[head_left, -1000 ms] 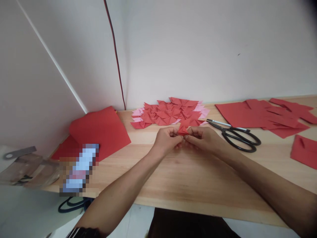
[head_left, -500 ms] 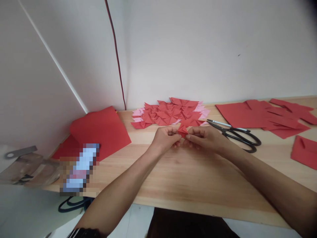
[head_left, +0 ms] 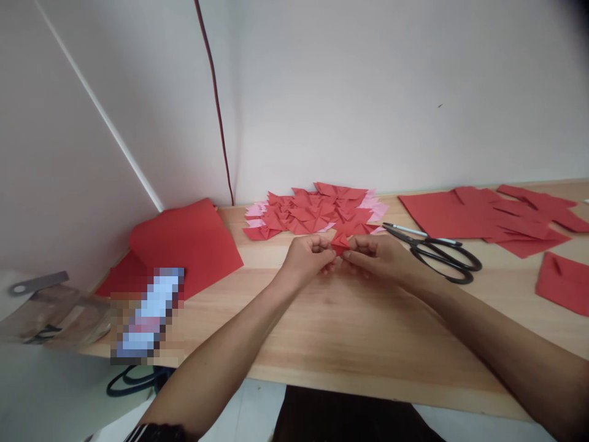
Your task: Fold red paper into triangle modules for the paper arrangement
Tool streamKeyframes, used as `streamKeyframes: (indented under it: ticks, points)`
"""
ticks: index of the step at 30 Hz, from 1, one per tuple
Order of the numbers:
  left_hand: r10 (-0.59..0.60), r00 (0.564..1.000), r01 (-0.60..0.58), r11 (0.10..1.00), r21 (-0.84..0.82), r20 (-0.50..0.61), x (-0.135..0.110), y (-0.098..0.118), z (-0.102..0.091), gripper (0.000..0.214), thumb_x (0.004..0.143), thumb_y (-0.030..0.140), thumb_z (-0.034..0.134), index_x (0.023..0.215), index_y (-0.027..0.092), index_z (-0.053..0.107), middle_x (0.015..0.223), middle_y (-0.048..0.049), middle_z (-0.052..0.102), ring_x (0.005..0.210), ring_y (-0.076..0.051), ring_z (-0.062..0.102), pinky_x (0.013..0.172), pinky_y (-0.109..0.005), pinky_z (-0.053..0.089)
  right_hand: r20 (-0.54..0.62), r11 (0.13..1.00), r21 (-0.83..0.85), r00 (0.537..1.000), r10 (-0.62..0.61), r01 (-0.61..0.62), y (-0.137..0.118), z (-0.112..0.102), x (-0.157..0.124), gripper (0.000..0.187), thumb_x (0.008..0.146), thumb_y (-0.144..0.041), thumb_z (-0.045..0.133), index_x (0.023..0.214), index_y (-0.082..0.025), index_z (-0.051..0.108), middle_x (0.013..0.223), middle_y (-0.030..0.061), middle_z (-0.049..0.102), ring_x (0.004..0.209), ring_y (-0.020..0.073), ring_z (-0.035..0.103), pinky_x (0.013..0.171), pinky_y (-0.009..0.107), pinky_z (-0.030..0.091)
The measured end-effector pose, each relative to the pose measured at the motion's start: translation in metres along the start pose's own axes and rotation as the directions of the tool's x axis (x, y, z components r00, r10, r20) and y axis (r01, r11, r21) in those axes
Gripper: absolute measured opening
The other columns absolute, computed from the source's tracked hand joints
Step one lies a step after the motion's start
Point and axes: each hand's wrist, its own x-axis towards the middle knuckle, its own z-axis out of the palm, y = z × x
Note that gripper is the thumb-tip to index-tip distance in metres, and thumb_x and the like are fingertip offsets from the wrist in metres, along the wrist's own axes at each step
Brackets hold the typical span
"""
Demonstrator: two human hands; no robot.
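Both of my hands meet over the middle of the wooden table [head_left: 350, 331]. My left hand [head_left: 309, 258] and my right hand [head_left: 378, 256] pinch a small folded red paper piece [head_left: 340, 242] between their fingertips, just above the tabletop. Right behind it lies a pile of folded red and pink paper pieces [head_left: 317, 212], spread against the wall. Black scissors [head_left: 437, 253] lie on the table just right of my right hand.
Large red paper sheets [head_left: 188, 242] lie at the left end of the table, next to a blurred-out object [head_left: 147, 313]. Cut red sheets [head_left: 492, 215] and a loose red piece [head_left: 564, 282] cover the right end. A white wall stands close behind.
My hands have stayed in place, with only slight finger movement on the folded piece. The view has shifted a little.
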Motion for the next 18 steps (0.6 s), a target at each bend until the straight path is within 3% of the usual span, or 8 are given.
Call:
streamKeyframes:
  ticks: [6,11,18]
  points:
    - [-0.02,0.998,0.014,0.995,0.103,0.06,-0.0013,-0.0003,0.0007,0.009,0.077,0.016,0.055,0.069,0.014,0.053,0.057,0.0015,0.056,0.044,-0.006,0.049,0.041,-0.017,0.036,-0.028,0.999,0.037,0.999,0.02,-0.019,0.0027,0.0042,0.0005,0.019,0.079,-0.032,0.061,0.065,-0.022,0.053,0.059,-0.0015,0.062,0.047,0.012,0.052,0.046,0.026,0.038]
    - [0.067,0.984,-0.099,0.976,0.195,0.162,-0.0022,-0.0023,-0.0029,0.016,0.082,0.024,0.055,0.069,0.015,0.053,0.053,0.0042,0.05,0.043,-0.006,0.045,0.043,-0.017,0.033,0.01,0.997,0.075,1.0,0.026,-0.027,-0.0013,0.0036,0.0,0.019,0.078,-0.034,0.062,0.066,-0.02,0.055,0.062,-0.0002,0.064,0.05,0.012,0.054,0.047,0.025,0.041]
    - [0.022,0.989,-0.057,0.97,0.238,0.146,-0.0021,-0.0021,-0.0042,0.016,0.083,0.025,0.052,0.07,0.015,0.052,0.056,0.0024,0.053,0.044,-0.007,0.047,0.043,-0.019,0.034,0.104,0.987,0.161,0.995,0.006,-0.023,0.0015,-0.0025,0.0001,0.025,0.082,-0.042,0.06,0.075,-0.018,0.059,0.074,0.0031,0.068,0.058,0.0111,0.058,0.051,0.023,0.044]
